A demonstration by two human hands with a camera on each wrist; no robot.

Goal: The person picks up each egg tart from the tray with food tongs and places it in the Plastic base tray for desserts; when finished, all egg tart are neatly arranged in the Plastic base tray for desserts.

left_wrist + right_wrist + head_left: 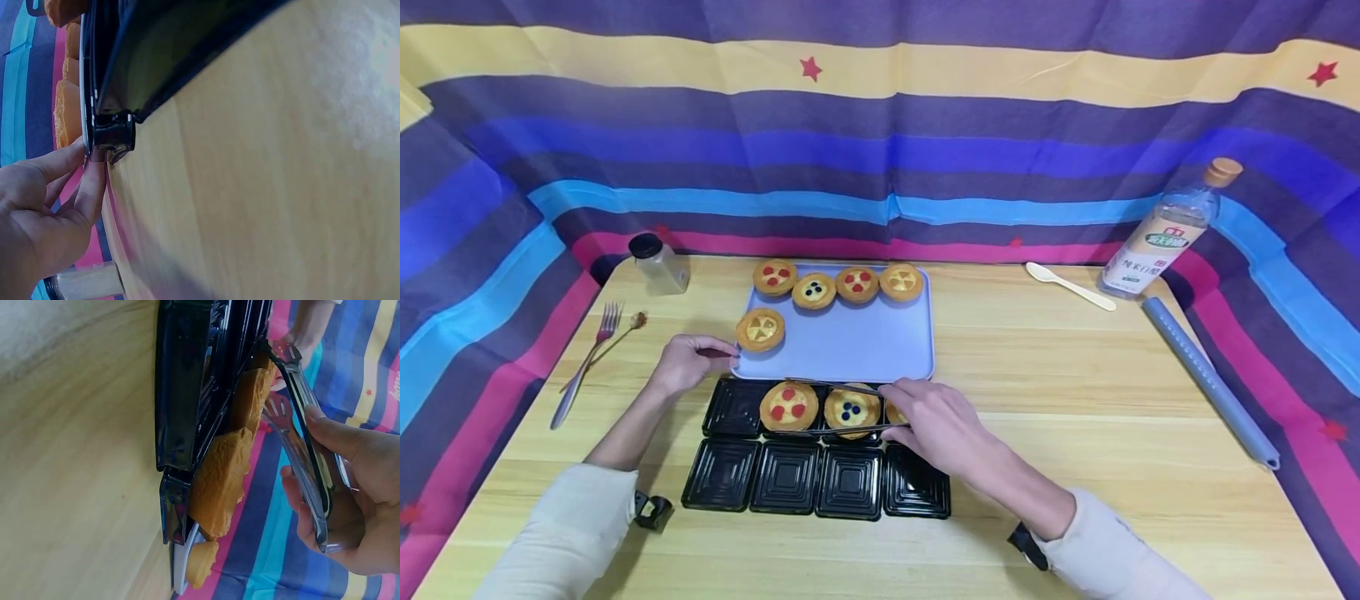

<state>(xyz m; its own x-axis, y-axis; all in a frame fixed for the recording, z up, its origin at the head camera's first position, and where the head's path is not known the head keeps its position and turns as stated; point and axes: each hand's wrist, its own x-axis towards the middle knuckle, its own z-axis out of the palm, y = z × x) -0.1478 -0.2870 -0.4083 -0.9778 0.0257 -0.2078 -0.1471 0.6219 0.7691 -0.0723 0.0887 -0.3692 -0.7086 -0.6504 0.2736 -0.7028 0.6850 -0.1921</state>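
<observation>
My right hand (943,425) holds metal tongs (306,481) over the back row of a black plastic compartment tray (722,472). The tongs' arms stretch left, their tips on either side of a tart with red dots (788,407). To its right sits a tart with dark blue dots (852,410), and a third tart (895,416) is mostly hidden by my right hand. With thumb and fingers, my left hand (688,364) pinches the front left corner of a lavender tray (842,346). Several tarts stand on that tray, including one with pale wedges (761,330) near my left hand.
A black-lidded jar (658,262), a fork (587,362) and a small spoon (617,340) are at the left. At the right are a pale spoon (1070,286), a corked bottle (1165,233) and a long grey-blue bar (1210,383). Striped cloth surrounds the table.
</observation>
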